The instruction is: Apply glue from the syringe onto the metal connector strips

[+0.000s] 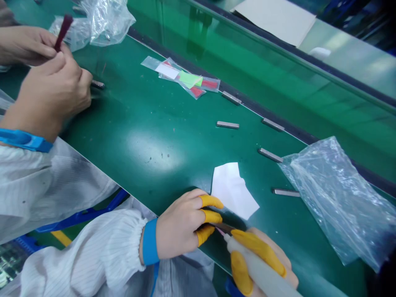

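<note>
My left hand (185, 220), with yellow finger cots and a blue wristband, is closed over the table's near edge. Its fingertips pinch a small dark piece that is mostly hidden. In my right hand (266, 255), also wearing yellow finger cots, lies a thick white pen-shaped tool (260, 266). The tool's narrow pinkish tip (220, 232) points left and reaches the fingertips of my left hand. A dark narrow strip (227, 226) shows between the two hands; whether it belongs to the pinched piece I cannot tell. Just beyond them lies a creased piece of white paper (233, 189).
Several slim metal connector-like bars (228, 124) lie across the green table (123, 111). A clear plastic bag (337, 198) is at right, small bags with red contents (198, 91) at the back. At left, a co-worker's hands (52, 78) hold a dark red strand bundle (64, 32).
</note>
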Motion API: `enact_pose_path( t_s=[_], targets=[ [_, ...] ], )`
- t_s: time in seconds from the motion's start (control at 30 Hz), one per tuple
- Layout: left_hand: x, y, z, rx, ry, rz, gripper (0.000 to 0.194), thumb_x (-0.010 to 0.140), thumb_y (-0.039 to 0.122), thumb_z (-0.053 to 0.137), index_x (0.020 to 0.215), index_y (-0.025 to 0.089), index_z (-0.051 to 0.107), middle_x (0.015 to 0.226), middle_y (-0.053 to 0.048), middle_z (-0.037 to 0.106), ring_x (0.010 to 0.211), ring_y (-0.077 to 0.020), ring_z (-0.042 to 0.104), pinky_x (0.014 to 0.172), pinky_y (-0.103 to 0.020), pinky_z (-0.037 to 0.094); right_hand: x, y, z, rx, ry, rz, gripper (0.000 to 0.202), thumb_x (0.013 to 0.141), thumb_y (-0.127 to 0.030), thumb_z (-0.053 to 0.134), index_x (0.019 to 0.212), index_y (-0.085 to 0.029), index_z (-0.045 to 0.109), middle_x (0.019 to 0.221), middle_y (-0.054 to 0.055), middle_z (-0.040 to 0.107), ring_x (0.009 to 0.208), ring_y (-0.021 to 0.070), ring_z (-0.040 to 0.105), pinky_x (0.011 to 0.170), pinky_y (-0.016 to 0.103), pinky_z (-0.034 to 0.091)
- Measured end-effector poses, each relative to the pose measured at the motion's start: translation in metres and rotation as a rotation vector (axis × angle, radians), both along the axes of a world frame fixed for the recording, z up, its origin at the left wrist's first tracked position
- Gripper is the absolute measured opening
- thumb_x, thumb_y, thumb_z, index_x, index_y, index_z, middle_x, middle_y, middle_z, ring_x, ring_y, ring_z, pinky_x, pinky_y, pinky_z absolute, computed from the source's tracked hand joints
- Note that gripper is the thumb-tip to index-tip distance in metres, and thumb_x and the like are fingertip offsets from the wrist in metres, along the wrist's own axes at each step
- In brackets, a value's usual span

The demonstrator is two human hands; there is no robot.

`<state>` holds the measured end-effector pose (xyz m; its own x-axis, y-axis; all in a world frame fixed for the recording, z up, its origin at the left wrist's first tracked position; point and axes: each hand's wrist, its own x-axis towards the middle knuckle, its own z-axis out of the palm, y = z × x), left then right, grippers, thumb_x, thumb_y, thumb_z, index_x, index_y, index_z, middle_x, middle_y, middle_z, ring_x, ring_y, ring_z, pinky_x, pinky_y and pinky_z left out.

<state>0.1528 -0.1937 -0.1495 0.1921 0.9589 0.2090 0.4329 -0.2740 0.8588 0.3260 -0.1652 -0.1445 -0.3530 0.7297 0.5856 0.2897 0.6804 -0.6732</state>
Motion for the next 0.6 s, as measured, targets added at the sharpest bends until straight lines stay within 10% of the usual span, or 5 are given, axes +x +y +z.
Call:
enact_pose_path(
  t_s=[0.6],
  targets=[
    [0.0005, 0.0008, 0.0004, -0.021, 0.014, -0.003, 0.015, 0.083, 0.01, 0.061, 0.095, 0.015, 0.068, 0.11, -0.006, 0.066, 0.097, -0.0192, 0.055, 0.088, -0.033, 0.051, 0.0046, -0.009, 0.0038, -0.172, -0.025, -0.111, 0.008, 0.075, -0.012, 0.061, 0.073, -0.02, 0.06, 0.057, -0.004, 0.046, 0.044, 0.0107, 0.039, 0.037, 0.026, 0.031]
  ],
)
